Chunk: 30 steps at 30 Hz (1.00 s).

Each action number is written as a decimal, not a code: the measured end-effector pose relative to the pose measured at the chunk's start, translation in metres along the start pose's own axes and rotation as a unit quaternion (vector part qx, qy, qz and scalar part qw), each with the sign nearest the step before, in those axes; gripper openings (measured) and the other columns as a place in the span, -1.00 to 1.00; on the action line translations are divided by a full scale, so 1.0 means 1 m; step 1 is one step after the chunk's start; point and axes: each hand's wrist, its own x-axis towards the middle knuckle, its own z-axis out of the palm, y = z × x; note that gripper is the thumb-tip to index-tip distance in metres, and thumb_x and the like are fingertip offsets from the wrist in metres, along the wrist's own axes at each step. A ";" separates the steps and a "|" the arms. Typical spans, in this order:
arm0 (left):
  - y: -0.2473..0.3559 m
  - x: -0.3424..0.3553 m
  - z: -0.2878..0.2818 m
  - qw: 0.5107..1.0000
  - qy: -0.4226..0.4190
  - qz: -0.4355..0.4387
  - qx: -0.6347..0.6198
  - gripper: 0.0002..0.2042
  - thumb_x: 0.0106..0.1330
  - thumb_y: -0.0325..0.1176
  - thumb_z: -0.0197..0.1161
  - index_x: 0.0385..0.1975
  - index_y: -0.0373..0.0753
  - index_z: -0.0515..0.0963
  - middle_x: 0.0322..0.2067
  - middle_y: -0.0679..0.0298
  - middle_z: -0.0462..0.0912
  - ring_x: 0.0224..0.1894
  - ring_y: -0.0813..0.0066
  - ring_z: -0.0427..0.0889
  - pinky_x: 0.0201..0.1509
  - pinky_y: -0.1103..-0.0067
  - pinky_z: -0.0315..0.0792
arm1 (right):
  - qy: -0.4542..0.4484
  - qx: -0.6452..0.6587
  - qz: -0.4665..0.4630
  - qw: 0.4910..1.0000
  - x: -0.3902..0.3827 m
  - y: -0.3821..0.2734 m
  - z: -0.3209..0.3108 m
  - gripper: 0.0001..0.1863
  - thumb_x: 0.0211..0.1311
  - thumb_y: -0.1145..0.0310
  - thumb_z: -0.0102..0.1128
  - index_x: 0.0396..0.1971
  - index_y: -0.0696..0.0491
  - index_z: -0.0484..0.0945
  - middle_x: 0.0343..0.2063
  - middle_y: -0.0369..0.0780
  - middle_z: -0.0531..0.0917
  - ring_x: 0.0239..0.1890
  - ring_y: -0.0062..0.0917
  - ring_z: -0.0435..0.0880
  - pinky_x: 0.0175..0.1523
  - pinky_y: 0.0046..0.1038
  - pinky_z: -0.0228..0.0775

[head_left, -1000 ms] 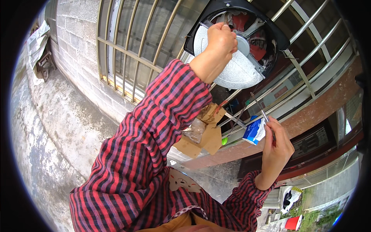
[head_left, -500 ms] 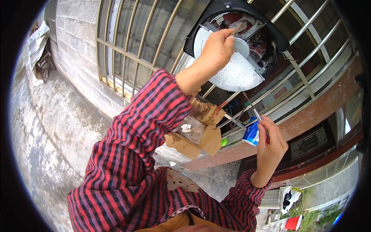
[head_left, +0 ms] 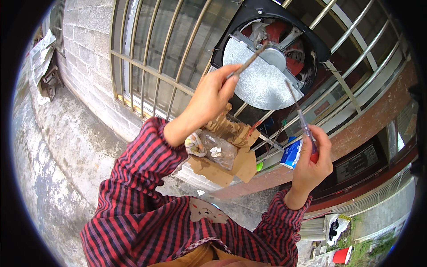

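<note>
My left hand (head_left: 209,98) is closed around one end of a thin brown stick-like tool (head_left: 250,62); its exact kind I cannot make out. The far tip lies in front of the exhaust fan (head_left: 221,55), a black-framed unit with red blades (head_left: 280,31). A silver, half-round textured plate (head_left: 253,84) covers its lower part, below a round grey hub (head_left: 272,58). In my right hand (head_left: 313,169) is a screwdriver (head_left: 306,127) with a see-through handle, red near its end. Its shaft points up toward the plate's lower right edge; whether it touches is unclear.
Metal window bars (head_left: 178,51) surround the fan. Beneath it sits a torn cardboard box (head_left: 244,164) with a clear plastic bag (head_left: 220,151) and a rolled cloth (head_left: 195,145). A blue and white package (head_left: 291,153) lies on the ledge, left of my right hand.
My left hand has drawn back down and left from the fan, still holding the brown tool. My right hand keeps the screwdriver, now more upright and with its tip over the plate's edge.
</note>
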 end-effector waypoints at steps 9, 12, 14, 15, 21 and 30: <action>0.014 -0.092 -0.007 0.938 0.041 -0.074 -0.336 -0.60 0.57 -0.14 0.05 0.10 -0.39 0.53 -0.57 0.57 0.31 -0.55 0.83 0.23 -0.50 0.73 0.12 | -0.191 0.148 -0.255 0.936 0.003 -0.062 0.078 -0.58 0.14 0.27 0.47 -0.07 0.16 0.59 -0.23 -0.20 0.65 -0.28 -0.38 0.64 -0.26 -0.44 0.51; -0.004 -0.089 -0.031 0.894 0.135 -0.077 -0.420 -0.63 0.62 -0.15 -0.09 -0.11 -0.36 0.54 -0.69 0.51 0.18 -0.74 0.75 0.05 -0.68 0.68 -0.03 | -0.261 0.180 -0.276 0.907 0.057 -0.055 0.083 -0.50 0.02 0.17 0.49 -0.03 0.05 0.63 -0.19 -0.22 0.66 -0.15 -0.27 0.61 -0.05 -0.25 0.49; -0.018 -0.091 -0.054 0.879 0.171 -0.058 -0.442 -0.65 0.62 -0.20 -0.09 -0.12 -0.38 0.52 -0.69 0.50 0.16 -0.73 0.75 0.03 -0.68 0.70 -0.04 | -0.143 0.019 -0.281 0.949 0.112 -0.036 0.093 -0.64 0.12 0.25 0.43 -0.09 0.05 0.67 -0.26 -0.16 0.74 -0.11 -0.24 0.63 -0.03 -0.26 0.52; -0.024 -0.093 -0.062 0.883 0.166 -0.059 -0.435 -0.65 0.63 -0.18 -0.08 -0.08 -0.39 0.50 -0.67 0.50 0.16 -0.73 0.77 0.02 -0.69 0.70 -0.06 | -0.144 -0.048 -0.263 0.953 0.136 -0.029 0.107 -0.70 0.16 0.27 0.39 -0.13 0.06 0.68 -0.25 -0.15 0.75 -0.12 -0.24 0.64 -0.03 -0.25 0.53; -0.050 -0.116 -0.091 0.880 0.169 -0.108 -0.430 -0.68 0.62 -0.25 -0.09 -0.10 -0.41 0.51 -0.67 0.47 0.18 -0.72 0.77 0.02 -0.69 0.70 -0.05 | -0.307 -0.235 -0.281 0.878 0.195 0.000 0.186 -0.75 0.32 0.33 0.26 -0.06 0.06 0.68 -0.29 -0.09 0.74 -0.19 -0.15 0.71 -0.07 -0.19 0.55; -0.065 -0.124 -0.110 0.877 0.208 -0.111 -0.419 -0.73 0.61 -0.31 -0.11 -0.10 -0.38 0.49 -0.63 0.47 0.20 -0.69 0.79 0.05 -0.68 0.72 -0.04 | -0.183 -0.162 -0.179 0.953 0.186 0.011 0.188 -0.85 0.31 0.35 0.20 -0.18 0.00 0.67 -0.38 -0.06 0.74 -0.29 -0.08 0.73 -0.16 -0.15 0.58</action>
